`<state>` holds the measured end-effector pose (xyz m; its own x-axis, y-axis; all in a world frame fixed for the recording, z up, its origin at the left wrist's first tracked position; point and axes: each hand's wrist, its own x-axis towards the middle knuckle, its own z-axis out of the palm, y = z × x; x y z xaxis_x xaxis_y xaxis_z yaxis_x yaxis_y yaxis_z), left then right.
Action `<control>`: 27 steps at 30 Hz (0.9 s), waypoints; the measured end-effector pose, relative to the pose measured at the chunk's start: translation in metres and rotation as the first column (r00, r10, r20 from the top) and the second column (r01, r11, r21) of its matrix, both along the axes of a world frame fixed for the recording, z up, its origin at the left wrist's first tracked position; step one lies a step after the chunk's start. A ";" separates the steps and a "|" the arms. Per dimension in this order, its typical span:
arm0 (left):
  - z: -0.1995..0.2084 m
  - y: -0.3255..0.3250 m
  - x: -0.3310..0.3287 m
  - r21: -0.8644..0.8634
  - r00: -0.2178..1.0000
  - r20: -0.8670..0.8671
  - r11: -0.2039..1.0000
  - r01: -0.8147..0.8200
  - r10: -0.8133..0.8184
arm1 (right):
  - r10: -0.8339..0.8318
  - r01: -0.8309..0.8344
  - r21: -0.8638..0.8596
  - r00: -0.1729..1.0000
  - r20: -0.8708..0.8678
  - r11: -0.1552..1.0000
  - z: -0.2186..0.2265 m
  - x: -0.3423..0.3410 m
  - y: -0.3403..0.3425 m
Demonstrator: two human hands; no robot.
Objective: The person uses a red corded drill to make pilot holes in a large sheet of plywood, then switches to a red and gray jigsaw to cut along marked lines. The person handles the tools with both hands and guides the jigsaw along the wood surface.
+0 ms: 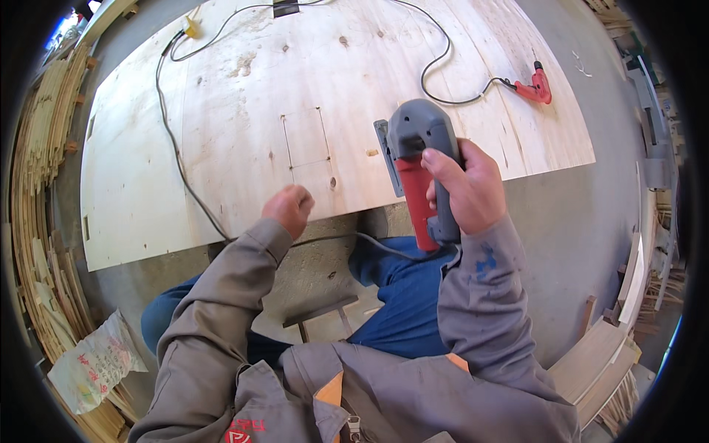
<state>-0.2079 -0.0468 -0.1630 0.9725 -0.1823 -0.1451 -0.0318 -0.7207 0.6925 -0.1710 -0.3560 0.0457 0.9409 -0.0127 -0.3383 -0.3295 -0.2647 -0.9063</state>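
Observation:
My right hand (476, 188) grips a red and grey jigsaw (415, 184) by its handle, thumb on top. The tool is held up over the near edge of a plywood sheet (221, 177), its metal base plate (389, 157) facing left. My left hand (289, 209) is curled closed at the sheet's near edge; the inside of its fingers is hidden. Beyond it, a rectangle (306, 138) is marked on the plywood, with small dark holes or dots at its corners. A cord (332, 238) runs from the lower end of the jigsaw toward the left.
A red corded drill (538, 86) lies at the sheet's right side, its cable (425, 70) looping across the wood. At the far left, a yellow plug or connector (190, 28) joins a dark cord (176, 148). Stacked wooden strips (44, 162) line the left; boards (594, 362) lie at right.

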 end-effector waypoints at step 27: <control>0.084 0.011 -0.122 0.163 0.935 -0.280 0.949 0.270 -0.218 | 0.208 -0.205 -0.170 0.978 -0.004 0.964 -0.010 -0.006 0.020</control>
<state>-0.3300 -0.0353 -0.0785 0.8265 -0.3521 -0.4393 -0.0650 -0.8348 0.5468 -0.1773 -0.3361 0.0353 0.9338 0.1269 -0.3346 -0.2390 -0.4746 -0.8471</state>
